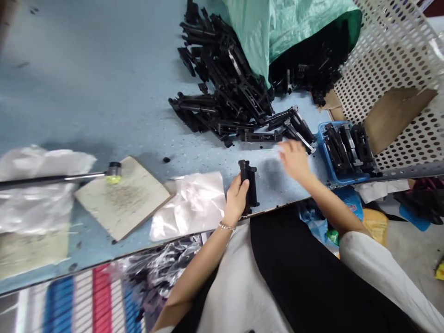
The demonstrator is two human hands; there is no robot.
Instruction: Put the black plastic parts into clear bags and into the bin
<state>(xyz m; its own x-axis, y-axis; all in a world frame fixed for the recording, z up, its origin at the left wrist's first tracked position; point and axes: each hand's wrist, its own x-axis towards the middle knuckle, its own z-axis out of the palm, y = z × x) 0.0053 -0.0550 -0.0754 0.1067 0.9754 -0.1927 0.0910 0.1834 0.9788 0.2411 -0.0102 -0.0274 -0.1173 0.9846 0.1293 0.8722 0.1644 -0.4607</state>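
Observation:
My left hand grips a black plastic part upright near the table's front edge. My right hand is slightly blurred, with its fingers apart and nothing in them. It hovers just below several loose black parts at the edge of a large heap of similar black plastic parts. More of these parts spill from a green woven bag at the back. To the right, a blue plastic basket holds several black parts side by side.
The blue-grey table has a front edge close to my body. On it lie clear plastic sheets, a worn square board and a metal-shafted tool. A white perforated crate with cardboard stands to the right, behind a metal rail.

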